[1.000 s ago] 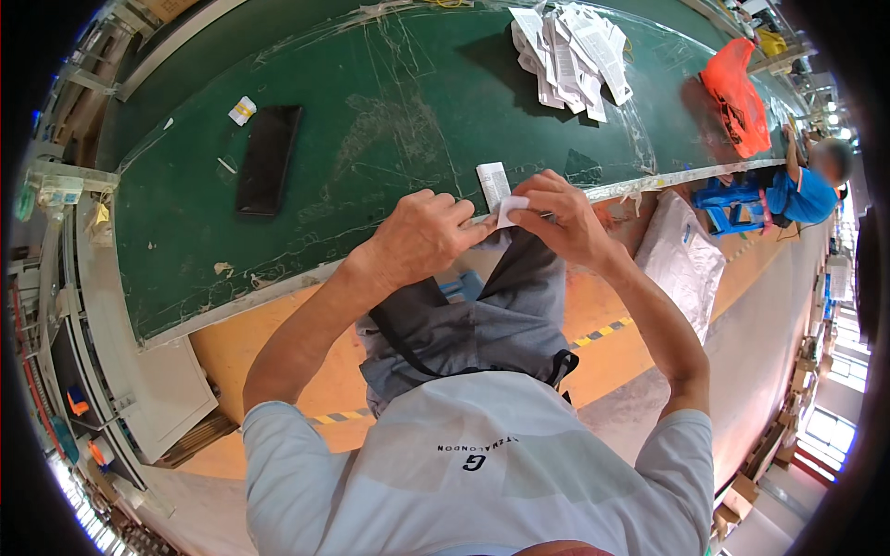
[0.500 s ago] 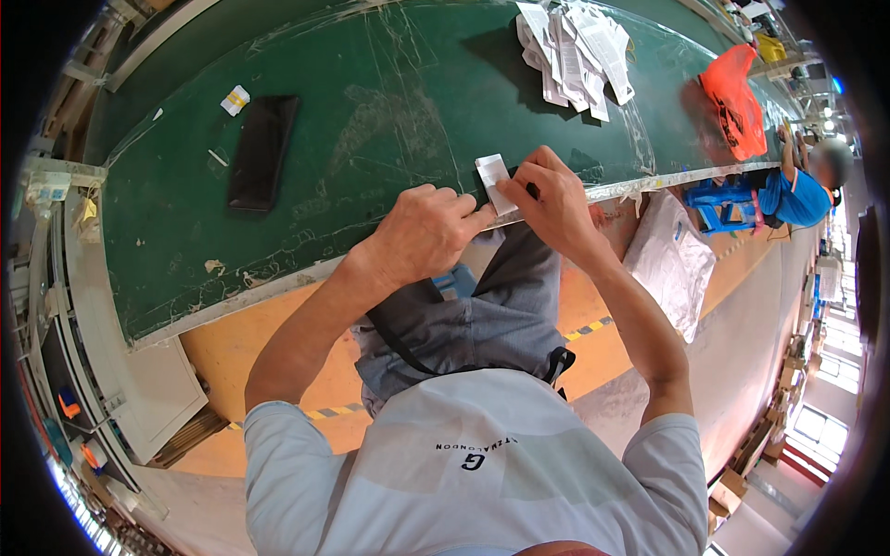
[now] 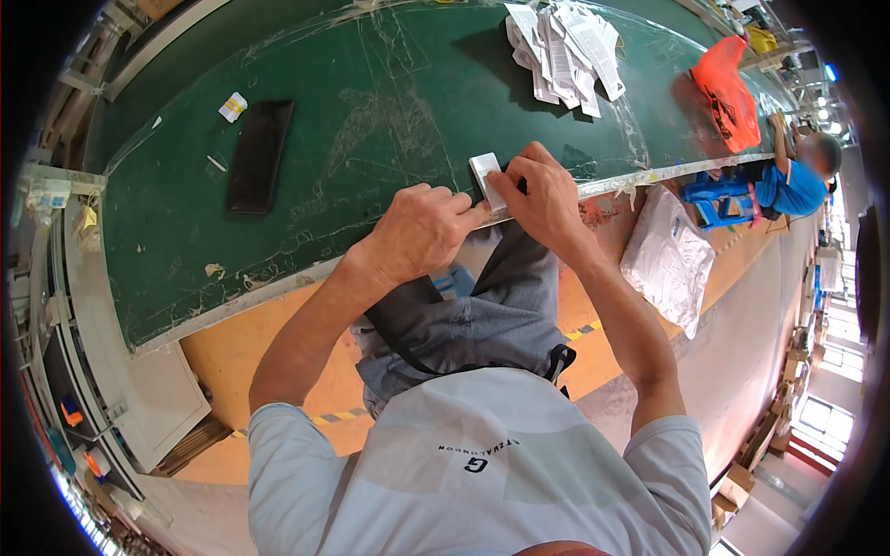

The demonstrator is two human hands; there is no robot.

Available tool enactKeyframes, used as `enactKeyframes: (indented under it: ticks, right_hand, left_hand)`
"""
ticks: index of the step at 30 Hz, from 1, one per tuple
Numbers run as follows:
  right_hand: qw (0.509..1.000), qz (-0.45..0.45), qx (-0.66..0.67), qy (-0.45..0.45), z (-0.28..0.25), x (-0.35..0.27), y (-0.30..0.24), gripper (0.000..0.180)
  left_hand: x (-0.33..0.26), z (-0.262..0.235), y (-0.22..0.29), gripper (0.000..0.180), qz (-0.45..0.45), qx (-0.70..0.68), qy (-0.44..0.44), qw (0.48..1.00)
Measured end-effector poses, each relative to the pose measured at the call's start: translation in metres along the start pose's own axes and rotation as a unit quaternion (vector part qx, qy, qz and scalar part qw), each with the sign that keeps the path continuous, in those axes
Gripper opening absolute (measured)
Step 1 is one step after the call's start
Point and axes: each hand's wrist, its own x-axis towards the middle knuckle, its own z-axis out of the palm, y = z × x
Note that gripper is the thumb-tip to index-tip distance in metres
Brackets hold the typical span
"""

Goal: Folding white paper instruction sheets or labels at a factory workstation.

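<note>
A small white rectangular piece (image 3: 486,176), apparently a stack or a fold of paper, lies at the near edge of the green tabletop (image 3: 348,190). My right hand (image 3: 542,195) is closed at its right side, with the fingers bent and the thumb pressed on it. Something small and dark shows between those fingers, too hidden to name. From the left, my left hand (image 3: 417,230) meets its near end, index fingertip against it and the other fingers curled in. The left thumb is mostly hidden. Farther back lies a loose pile of printed white paper slips (image 3: 564,57).
A black phone-like slab (image 3: 260,157) and a small white-and-yellow packet (image 3: 233,107) lie at the left. An orange-red plastic bag (image 3: 728,97) stands at the right end. Beyond it sits a person in blue (image 3: 793,185). A pale plastic sack (image 3: 669,259) is beside my right arm.
The view has shifted slightly. Both hands stay at the white piece in almost the same pose; the right fingers have moved a little at its side.
</note>
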Motion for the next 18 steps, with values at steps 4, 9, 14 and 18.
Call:
enactKeyframes:
  ticks: [4, 9, 14, 18]
  right_hand:
    - [1.000, 0.003, -0.008, 0.002, 0.001, 0.000, -0.001, 0.034]
    - [1.000, -0.010, 0.000, 0.025, 0.005, -0.002, 0.002, 0.034]
    - [1.000, -0.017, -0.013, 0.008, -0.003, -0.003, -0.007, 0.032]
    - [0.996, -0.068, -0.053, 0.035, -0.002, -0.012, 0.003, 0.032]
  left_hand:
    - [0.001, 0.001, -0.006, 0.034, -0.001, -0.061, 0.011, 0.998]
    - [0.012, 0.001, -0.013, 0.037, -0.050, -0.015, 0.066, 0.996]
    - [0.017, 0.008, -0.013, 0.038, -0.084, 0.046, 0.018, 0.995]
    - [0.020, 0.007, -0.013, 0.040, -0.085, 0.052, 0.013, 0.995]
